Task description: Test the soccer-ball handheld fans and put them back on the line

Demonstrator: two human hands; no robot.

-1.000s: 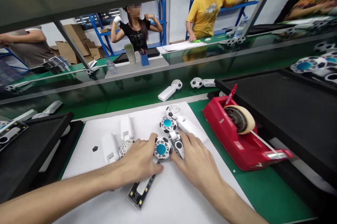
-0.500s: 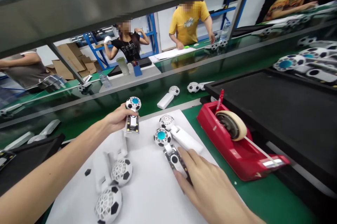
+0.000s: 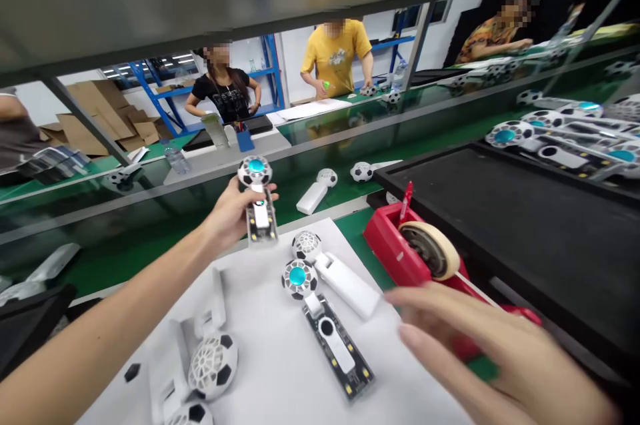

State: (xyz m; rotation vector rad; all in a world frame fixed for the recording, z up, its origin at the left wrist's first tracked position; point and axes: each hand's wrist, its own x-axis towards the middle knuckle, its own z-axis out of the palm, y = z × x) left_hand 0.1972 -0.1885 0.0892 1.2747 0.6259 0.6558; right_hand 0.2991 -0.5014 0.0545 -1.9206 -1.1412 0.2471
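My left hand (image 3: 233, 212) grips a football-patterned lamp unit (image 3: 261, 208), its thumb across the neck between the ball head with a blue centre and the dark circuit board. Below it on white paper (image 3: 270, 345) lies a second lamp unit (image 3: 337, 348), board face up, held by nothing. Touching or close beside that one is a white handle cover (image 3: 350, 285) with a half-ball shell (image 3: 307, 246). My right hand (image 3: 495, 345), blurred, hovers over the paper's right edge with fingers stretched out and nothing in them. More half-ball shells (image 3: 214, 364) with white handles lie at the lower left.
A red tape dispenser (image 3: 395, 248) with a red pen stands to the right, partly behind my right hand. Past it is a black tray (image 3: 500, 212); several lamp units lie behind. Across the green conveyor (image 3: 280, 178), several people are at another bench (image 3: 310, 112).
My right hand has let go of the lamp unit on the paper and moved right. The left hand still holds its unit, now slightly higher in view. The whole view has shifted.
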